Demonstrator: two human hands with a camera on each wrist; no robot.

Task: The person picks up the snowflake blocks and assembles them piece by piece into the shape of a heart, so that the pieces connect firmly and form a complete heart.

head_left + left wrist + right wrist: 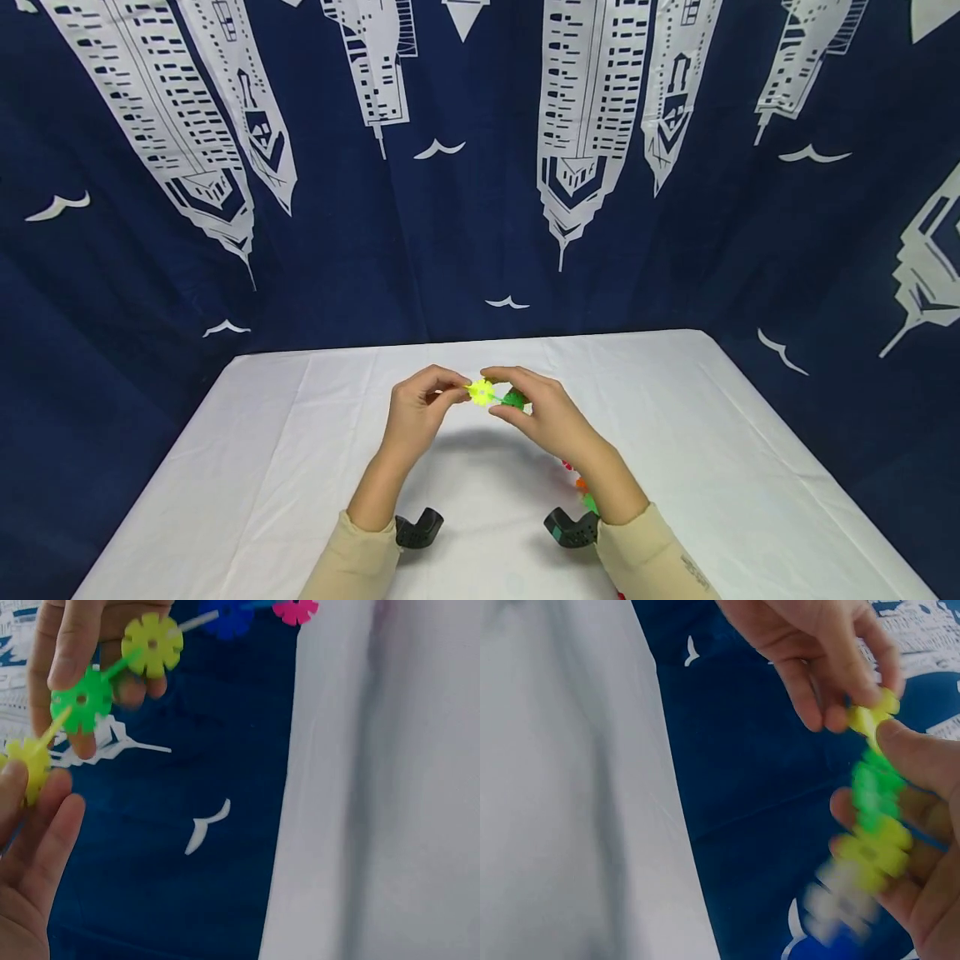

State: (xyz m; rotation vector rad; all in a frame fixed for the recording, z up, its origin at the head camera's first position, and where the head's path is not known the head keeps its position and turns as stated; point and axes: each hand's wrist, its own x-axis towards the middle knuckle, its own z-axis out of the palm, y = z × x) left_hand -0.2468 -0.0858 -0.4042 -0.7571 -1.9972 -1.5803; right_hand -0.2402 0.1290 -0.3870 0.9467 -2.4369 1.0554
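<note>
Both hands hold up a chain of notched plastic discs above the white table. My left hand (418, 410) pinches the yellow disc (30, 766) at its end between thumb and fingers. Slotted into that one is a green disc (84, 699), which my right hand (546, 408) grips with its thumb in front and fingers behind. Beyond it in the left wrist view come another yellow disc (153, 643), an edge-on white disc (199, 621), a blue disc (227, 619) and a pink disc (295, 609). The right wrist view blurs the chain.
Beside the right forearm show a pink piece (567, 465), an orange piece (582, 483) and a green piece (591, 502), partly hidden by the arm. Black wrist devices (420, 529) sit at both sleeves. A dark blue printed curtain (465, 250) hangs behind the white table (300, 450).
</note>
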